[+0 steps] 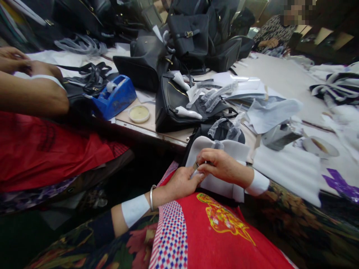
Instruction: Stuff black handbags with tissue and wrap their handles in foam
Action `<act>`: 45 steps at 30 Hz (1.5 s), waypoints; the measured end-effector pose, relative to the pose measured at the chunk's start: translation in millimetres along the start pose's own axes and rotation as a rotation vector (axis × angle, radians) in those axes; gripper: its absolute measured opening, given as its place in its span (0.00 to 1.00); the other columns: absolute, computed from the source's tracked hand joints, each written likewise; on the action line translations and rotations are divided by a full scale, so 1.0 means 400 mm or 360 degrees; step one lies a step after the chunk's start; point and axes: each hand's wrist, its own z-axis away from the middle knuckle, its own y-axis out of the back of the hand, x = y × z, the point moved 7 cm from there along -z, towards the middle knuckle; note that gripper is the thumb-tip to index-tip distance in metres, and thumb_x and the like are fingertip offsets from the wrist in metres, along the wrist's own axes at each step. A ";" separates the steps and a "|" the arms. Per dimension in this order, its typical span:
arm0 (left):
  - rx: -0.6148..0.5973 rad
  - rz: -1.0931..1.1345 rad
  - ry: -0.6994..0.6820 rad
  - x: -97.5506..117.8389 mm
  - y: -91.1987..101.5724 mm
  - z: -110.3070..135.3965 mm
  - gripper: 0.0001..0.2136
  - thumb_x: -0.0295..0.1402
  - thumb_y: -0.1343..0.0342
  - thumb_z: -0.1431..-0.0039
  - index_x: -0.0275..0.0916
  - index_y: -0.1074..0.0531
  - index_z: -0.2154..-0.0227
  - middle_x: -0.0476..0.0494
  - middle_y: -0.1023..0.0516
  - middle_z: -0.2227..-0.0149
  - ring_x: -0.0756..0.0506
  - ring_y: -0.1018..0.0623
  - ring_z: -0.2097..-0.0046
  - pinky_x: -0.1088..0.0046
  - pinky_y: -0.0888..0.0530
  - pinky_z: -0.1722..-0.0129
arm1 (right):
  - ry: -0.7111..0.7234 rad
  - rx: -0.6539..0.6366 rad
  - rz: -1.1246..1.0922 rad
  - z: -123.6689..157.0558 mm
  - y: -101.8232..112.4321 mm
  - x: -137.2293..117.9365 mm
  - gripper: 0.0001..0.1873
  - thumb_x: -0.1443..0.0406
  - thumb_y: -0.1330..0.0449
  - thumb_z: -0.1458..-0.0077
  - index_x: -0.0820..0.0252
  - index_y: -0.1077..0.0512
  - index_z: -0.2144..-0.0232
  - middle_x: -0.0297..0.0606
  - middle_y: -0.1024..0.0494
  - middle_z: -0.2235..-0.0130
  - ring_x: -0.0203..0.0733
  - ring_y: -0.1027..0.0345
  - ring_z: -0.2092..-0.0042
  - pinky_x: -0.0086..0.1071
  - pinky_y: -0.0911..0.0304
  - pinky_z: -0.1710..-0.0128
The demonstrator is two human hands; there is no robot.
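My left hand and my right hand meet over a black bag resting at the table edge and on my lap. White foam sheet covers much of the bag's face. Thumb and fingers of both hands are pinched together around a small metallic piece with a white strip; its exact kind is mostly hidden by the fingers. Clear plastic wrap surrounds the bag's handle just beyond my hands.
Another black bag lies ahead, beside a round tub of pale paste and a blue tape dispenser. More black bags are piled behind. Foam sheets lie right. A co-worker's arm reaches in at left; another person sits far right.
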 end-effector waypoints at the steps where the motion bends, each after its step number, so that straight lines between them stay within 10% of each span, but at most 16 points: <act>1: 0.0003 0.0027 0.0022 -0.004 0.000 -0.001 0.17 0.44 0.50 0.34 0.39 0.25 0.71 0.50 0.26 0.74 0.49 0.28 0.72 0.75 0.35 0.72 | -0.0014 -0.0012 0.0023 -0.001 0.007 0.002 0.07 0.68 0.37 0.40 0.60 0.26 0.58 0.38 0.24 0.61 0.38 0.28 0.63 0.32 0.31 0.62; 4: -0.0012 0.0138 0.0049 -0.014 -0.004 -0.003 0.17 0.45 0.49 0.34 0.39 0.26 0.71 0.50 0.26 0.74 0.49 0.29 0.72 0.75 0.36 0.72 | -0.0037 -0.0180 0.0163 -0.011 0.012 -0.003 0.16 0.68 0.37 0.41 0.62 0.28 0.50 0.42 0.25 0.56 0.40 0.28 0.59 0.35 0.30 0.58; 8: 0.0012 0.0208 0.0070 -0.030 -0.011 -0.001 0.17 0.43 0.49 0.35 0.38 0.28 0.75 0.50 0.27 0.75 0.49 0.29 0.72 0.75 0.36 0.72 | -0.0019 -0.0398 0.0186 -0.032 -0.010 -0.024 0.08 0.74 0.41 0.43 0.59 0.26 0.70 0.36 0.26 0.65 0.36 0.30 0.65 0.29 0.33 0.64; 18: -0.0012 0.0489 0.0095 -0.029 -0.018 -0.004 0.19 0.45 0.48 0.36 0.38 0.33 0.78 0.52 0.31 0.77 0.51 0.34 0.74 0.75 0.38 0.74 | 0.0409 0.0133 0.0860 0.030 -0.073 -0.069 0.13 0.75 0.49 0.39 0.63 0.28 0.73 0.44 0.27 0.68 0.45 0.41 0.66 0.40 0.40 0.65; 27: -0.0081 0.0443 0.0188 -0.029 -0.016 -0.004 0.16 0.41 0.48 0.37 0.38 0.34 0.78 0.53 0.34 0.78 0.52 0.35 0.75 0.75 0.40 0.75 | 0.0495 0.0141 0.0752 0.107 -0.066 -0.054 0.11 0.65 0.46 0.32 0.65 0.26 0.55 0.47 0.23 0.51 0.48 0.33 0.51 0.43 0.38 0.51; 45: -0.0204 0.0646 0.0291 -0.010 -0.033 -0.002 0.18 0.48 0.43 0.39 0.36 0.29 0.70 0.52 0.31 0.77 0.54 0.33 0.77 0.79 0.36 0.77 | 0.0378 0.0754 0.0789 0.187 -0.057 -0.045 0.09 0.66 0.40 0.35 0.59 0.24 0.54 0.43 0.19 0.50 0.50 0.30 0.46 0.45 0.38 0.49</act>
